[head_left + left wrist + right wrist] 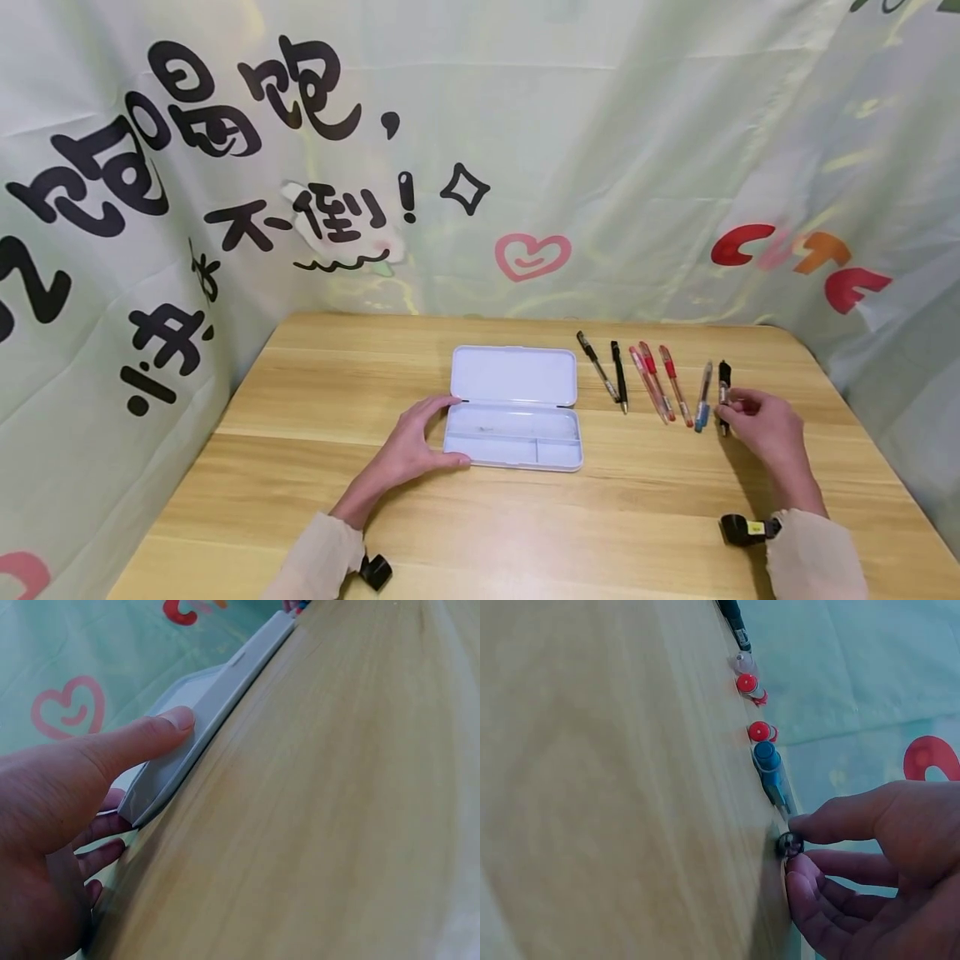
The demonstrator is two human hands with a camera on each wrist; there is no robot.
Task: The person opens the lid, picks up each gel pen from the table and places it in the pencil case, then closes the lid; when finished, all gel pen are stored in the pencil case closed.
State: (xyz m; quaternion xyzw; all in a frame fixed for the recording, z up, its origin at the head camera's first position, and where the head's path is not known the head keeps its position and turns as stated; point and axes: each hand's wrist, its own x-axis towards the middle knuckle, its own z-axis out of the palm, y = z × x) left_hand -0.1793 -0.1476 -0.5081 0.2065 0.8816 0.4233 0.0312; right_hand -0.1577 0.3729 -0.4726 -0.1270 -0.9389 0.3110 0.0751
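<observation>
In the head view, a pale curtain point(615, 158) is seen behind a wooden table point(525, 533), with large black lettering point(345, 212) printed toward its left. Below, a light sleeve and a black wrist device point(377, 572) are worn on the left arm. The left hand point(408, 442) is spread round the left end of an open pencil case point(491, 450), which is gripped between the thumb at the near wall and the fingers at the left end. The case is set on the table left of the pens, its lid laid back and its base divided into compartments. A pink heart point(532, 264) is printed above it. Farther right, a row is formed by a black-capped pen point(597, 367), a slim black pen point(618, 375), a pink pen point(648, 385), two red pens point(676, 386) and a blue pen point(703, 396). Just beside the blue pen, a dark pen point(724, 374) is pinched between the thumb and fingers of the right hand point(767, 425); whether it is raised off the table cannot be told. Colourful lettering point(821, 247) is printed on the curtain above the right hand
</observation>
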